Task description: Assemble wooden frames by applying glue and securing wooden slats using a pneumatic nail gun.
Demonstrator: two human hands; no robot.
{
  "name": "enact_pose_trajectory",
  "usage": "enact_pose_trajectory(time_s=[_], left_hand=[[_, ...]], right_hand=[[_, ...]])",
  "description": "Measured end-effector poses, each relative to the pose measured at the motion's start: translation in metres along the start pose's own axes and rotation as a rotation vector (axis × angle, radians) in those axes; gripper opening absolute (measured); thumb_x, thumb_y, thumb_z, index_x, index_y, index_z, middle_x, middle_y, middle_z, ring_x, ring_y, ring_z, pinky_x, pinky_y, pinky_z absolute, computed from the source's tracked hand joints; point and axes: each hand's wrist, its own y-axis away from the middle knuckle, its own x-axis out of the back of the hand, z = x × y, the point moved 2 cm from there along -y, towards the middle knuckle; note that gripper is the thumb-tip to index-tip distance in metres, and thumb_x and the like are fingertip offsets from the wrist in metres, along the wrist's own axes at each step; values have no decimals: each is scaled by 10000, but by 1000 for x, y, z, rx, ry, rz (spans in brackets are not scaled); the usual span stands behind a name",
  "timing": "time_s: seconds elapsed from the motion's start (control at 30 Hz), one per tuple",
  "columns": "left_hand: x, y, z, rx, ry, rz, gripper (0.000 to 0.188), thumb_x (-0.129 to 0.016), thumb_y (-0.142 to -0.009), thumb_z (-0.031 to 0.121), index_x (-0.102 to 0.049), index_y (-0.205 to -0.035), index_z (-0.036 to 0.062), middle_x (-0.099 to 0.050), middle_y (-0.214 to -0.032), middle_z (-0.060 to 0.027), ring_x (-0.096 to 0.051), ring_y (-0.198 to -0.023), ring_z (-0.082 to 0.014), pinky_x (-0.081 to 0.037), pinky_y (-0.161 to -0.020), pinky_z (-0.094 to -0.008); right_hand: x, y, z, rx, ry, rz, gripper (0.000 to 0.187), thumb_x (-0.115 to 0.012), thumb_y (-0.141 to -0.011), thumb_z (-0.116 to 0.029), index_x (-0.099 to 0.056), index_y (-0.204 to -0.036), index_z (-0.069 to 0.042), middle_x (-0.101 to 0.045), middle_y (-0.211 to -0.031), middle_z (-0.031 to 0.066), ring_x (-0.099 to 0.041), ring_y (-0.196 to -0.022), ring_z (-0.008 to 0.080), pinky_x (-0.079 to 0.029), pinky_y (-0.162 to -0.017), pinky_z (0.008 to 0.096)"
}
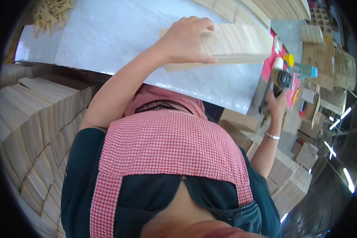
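My left hand [186, 41] is closed on the end of a pale stack of thin wooden boards [240, 41] on the white table [119, 43]. Its thumb and fingers span the stack's near end, and the boards look slightly blurred. Off the table's right end, my right hand [277, 104] is wrapped round a dark tool [281, 81] with a black knob-like part. The blur hides what kind of tool it is. Close beyond it are a white rounded thing [278, 63], a yellow-capped container [288, 60] and a clear bottle with a blue cap [307, 71].
Rubber bands [51, 14] lie in a pile at the far left. More boards [281, 8] are stacked along the table's far edge. Bundled boards [35, 119] rise high at my left. Cardboard boxes [281, 170] stand at my right, with further cartons [321, 53] beyond.
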Motion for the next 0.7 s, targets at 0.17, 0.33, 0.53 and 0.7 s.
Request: enact_pose_trajectory(time_s=[0.17,0.33,0.53,0.7], left_hand=[[92,59,-41,762,1065,-7,429,-659,-968,339,-656,-1296,63,-721,-1095,-91,-624,-1069,-168,-478,-958,-295],[107,130,-91,620,345,468,391,-689,-938,295,-671,-1244,52,-712,-1133,-90,-631,-1072,-204,-466,-991,-312],[81,162,-27,273,-384,607,409,-725,-860,232,-662,-1226,61,-651,-1278,-104,-584,-1204,-280,-440,-1046,-380],[43,162,-13,107,-761,191,332,-687,-812,189,-661,-1140,141,-658,-1149,-68,-576,-1142,-291,-419,-995,-456]], right_hand=[[-46,18,96,-172,99,-7,453,-642,-867,-194,-601,-1287,-31,-707,-1106,236,-684,-993,436,-538,-857,481],[-87,17,155,-190,173,49,455,-657,-882,-210,-600,-1290,-19,-702,-1124,238,-687,-996,427,-539,-882,475],[-88,0,108,-99,-15,246,458,-674,-910,-226,-606,-1294,14,-704,-1138,223,-686,-997,404,-536,-904,456],[-80,-9,-18,121,-377,62,443,-672,-934,-201,-614,-1287,61,-697,-1148,219,-669,-1034,367,-518,-952,419]])
